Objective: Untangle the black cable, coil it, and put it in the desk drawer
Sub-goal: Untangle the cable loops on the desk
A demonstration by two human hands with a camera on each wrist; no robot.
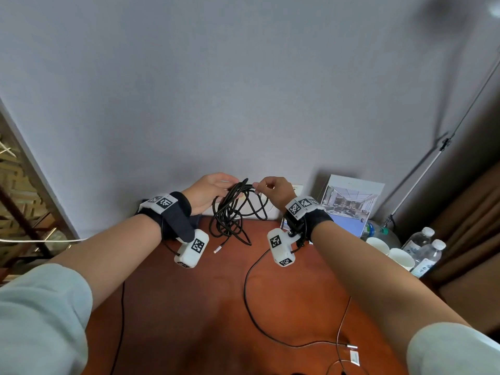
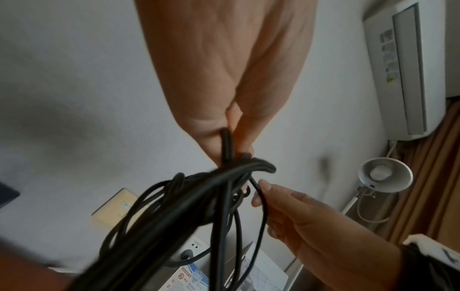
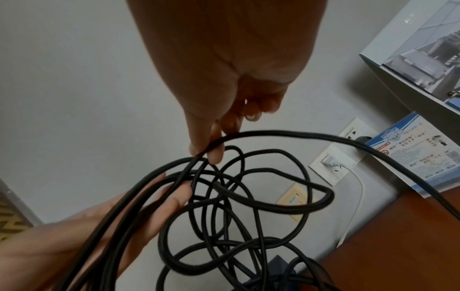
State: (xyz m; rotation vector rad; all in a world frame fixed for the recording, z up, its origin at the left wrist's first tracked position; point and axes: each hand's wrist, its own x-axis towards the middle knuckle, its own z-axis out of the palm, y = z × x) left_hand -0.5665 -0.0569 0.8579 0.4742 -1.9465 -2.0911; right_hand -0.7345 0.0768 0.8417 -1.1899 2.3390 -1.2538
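The grey wall [image 1: 243,90] is filling most of the head view, with the reddish wooden bench [image 1: 211,307] running below it. At the bench's far right a picture board [image 1: 351,201] is leaning on the wall, and paper cups [image 1: 389,251] and water bottles [image 1: 424,250] are standing beside it.

Above the bench's far edge the black cable [image 1: 232,212] is hanging in a loose tangle of loops between both hands, its lower loops and one metal plug [image 1: 216,250] dangling just over the wood. The left hand [image 1: 208,193] is carrying a bundle of several strands, thumb and fingers curling round them. The right hand [image 1: 273,192] is making a narrow grip, pinching a single strand at the top of the bundle between thumb and forefinger.

Judging from this, the untangling step is under way, with no coil formed yet. The next move is probably calling for the right hand to draw its strand free of the crossed loops while the left is steadying the rest.

No drawer is showing in any view. The cable's other end is getting lost in the tangle, and thinner leads lying on the bench nearer the person seem to belong to the wrist cameras, though that is hard to confirm.
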